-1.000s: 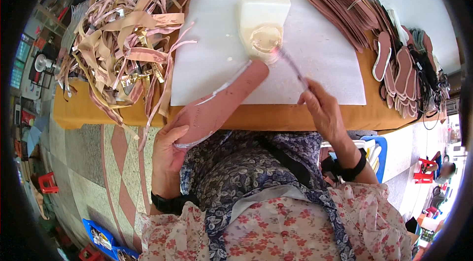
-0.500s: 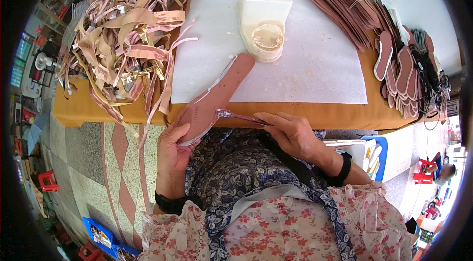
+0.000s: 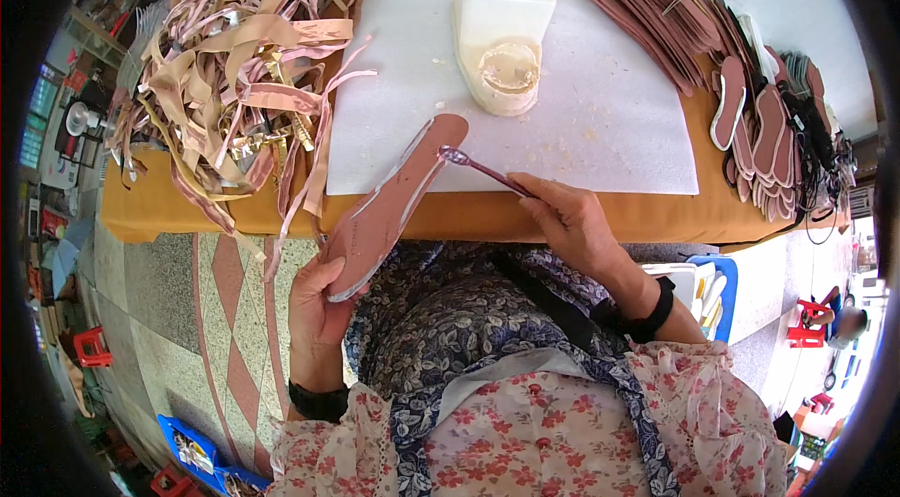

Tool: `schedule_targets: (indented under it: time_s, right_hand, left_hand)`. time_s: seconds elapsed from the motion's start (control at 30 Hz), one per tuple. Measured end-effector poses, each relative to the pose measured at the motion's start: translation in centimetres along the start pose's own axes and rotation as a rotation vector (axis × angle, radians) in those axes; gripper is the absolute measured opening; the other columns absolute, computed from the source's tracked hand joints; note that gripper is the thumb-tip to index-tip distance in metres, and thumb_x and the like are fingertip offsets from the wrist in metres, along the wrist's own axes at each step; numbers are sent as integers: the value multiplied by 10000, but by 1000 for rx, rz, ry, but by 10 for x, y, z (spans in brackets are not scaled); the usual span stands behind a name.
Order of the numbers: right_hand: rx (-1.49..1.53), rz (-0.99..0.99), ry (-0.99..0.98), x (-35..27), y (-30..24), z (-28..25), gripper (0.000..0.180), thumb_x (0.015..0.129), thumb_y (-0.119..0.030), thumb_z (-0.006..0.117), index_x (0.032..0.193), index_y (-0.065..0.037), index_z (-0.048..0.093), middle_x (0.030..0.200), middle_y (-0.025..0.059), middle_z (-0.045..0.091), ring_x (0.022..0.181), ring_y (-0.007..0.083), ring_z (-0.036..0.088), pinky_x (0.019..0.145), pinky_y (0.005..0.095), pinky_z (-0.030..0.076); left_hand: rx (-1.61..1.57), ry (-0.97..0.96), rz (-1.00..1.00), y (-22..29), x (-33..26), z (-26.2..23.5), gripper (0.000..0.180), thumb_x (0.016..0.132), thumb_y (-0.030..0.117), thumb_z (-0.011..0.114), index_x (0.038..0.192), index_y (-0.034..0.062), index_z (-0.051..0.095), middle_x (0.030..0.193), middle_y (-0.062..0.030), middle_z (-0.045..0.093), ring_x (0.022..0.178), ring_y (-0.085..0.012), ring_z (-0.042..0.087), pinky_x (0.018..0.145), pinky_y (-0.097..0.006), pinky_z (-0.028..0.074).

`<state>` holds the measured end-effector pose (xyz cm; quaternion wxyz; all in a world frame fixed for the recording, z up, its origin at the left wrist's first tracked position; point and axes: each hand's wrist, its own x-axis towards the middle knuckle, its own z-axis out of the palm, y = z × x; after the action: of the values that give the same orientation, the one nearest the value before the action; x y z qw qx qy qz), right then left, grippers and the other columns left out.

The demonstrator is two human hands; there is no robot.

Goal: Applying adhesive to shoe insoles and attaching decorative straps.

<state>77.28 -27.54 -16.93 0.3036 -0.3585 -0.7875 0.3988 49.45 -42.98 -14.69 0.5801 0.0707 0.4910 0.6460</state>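
At the far left, a red plastic stool and a blue plastic bin stand on the patterned floor. On the left of the table, which has an orange-brown cover, lies a tangled heap of tan, pink and gold straps. The left hand has its grip closed around the lower end of a flat reddish-brown insole, thumb on top. The insole slants up and to the right, in front of the heap and over the near edge of a white rectangular sheet; whitish lines run along both its long edges. Farther back on the sheet stands a cream-coloured plastic container with a round, crusted opening low at its front. A slim, dark purplish brush meets the insole's right edge near its upper end. The right hand holds the handle in a narrow pinching grip. At the right lie a fanned stack of reddish-brown insoles and some pale-edged insoles.
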Motion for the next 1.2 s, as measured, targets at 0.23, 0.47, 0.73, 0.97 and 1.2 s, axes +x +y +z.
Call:
schedule_targets:
  time_s: [0.23,0.47,0.73,0.97,1.2]
  right_hand:
    - [75,91,25,4,-1,-5,290,896,-70,577,1183,-35,606,868,231,643,714,293,645,671,339,501]
    - [175,162,19,9,-3,-10,288,916,-76,566,1197,-20,599,764,148,602,708,96,519,669,273,478]
    - [222,254,-35,14,0,-19,279,931,-122,561,1174,3,614,698,52,507,704,66,470,646,238,449]
    - [243,261,-166,22,4,-26,296,948,-128,552,1212,-3,598,703,-7,498,656,55,437,585,224,392]
    - [71,159,139,27,8,-45,264,924,-96,564,1170,-18,614,773,126,619,688,136,546,638,315,456]
  left_hand:
    - [15,-29,-9,2,-14,-8,510,785,131,697,1208,-77,504,1015,-121,646,768,-180,662,612,-280,564]
    - [48,-21,22,3,-22,-9,553,744,76,711,1213,-132,505,1097,-149,641,889,-201,656,773,-296,526]
    - [126,38,105,8,-30,-4,384,722,8,705,1080,-94,612,1012,-141,676,891,-207,660,846,-325,503]
    - [261,7,80,13,-26,-6,214,698,1,733,883,-46,635,813,-50,654,693,-121,587,703,-244,460]
    - [369,69,97,19,-19,2,210,689,-17,736,874,-43,639,832,-60,671,718,-107,609,707,-236,470]
